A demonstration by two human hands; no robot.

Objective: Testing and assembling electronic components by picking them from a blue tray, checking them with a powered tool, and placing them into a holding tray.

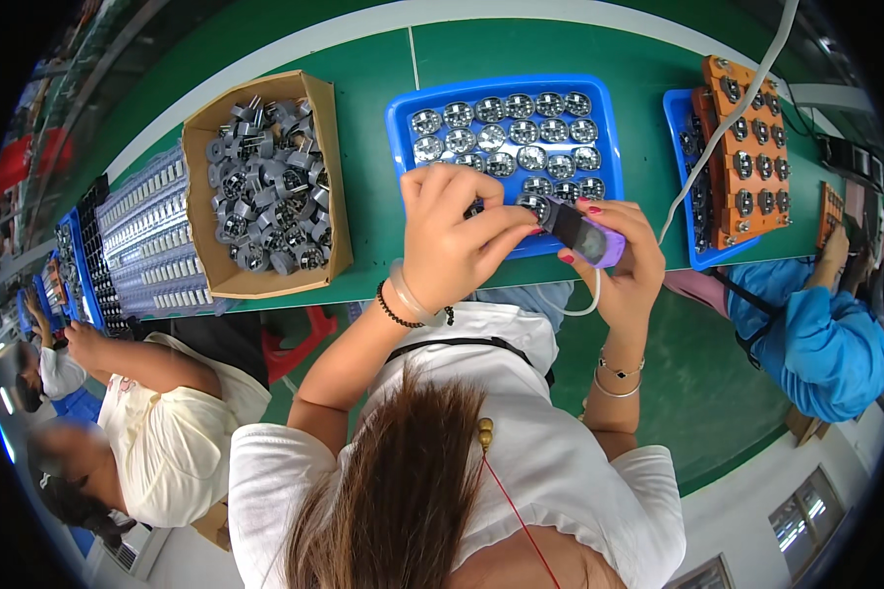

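My right hand [621,247] is wrapped round a purple and black handheld device [587,239] with a white cord hanging from it. The device's dark end points left, close to a small round silver part [533,204]. Beside that end, my left hand [457,231] is closed, with thumb and forefinger pinched together. Whether the silver part is between those fingertips or lies just behind them, I cannot tell. Under both hands is a blue tray [396,123] with rows of round silver and black parts [523,131]; my left hand covers some of them.
An open cardboard box [336,177] of loose grey pronged parts stands left, beside clear trays [152,236]. At right, an orange fixture [725,157] holding round parts leans over another blue tray [709,257]. A pale cable [732,116] hangs in front. People sit on both sides.
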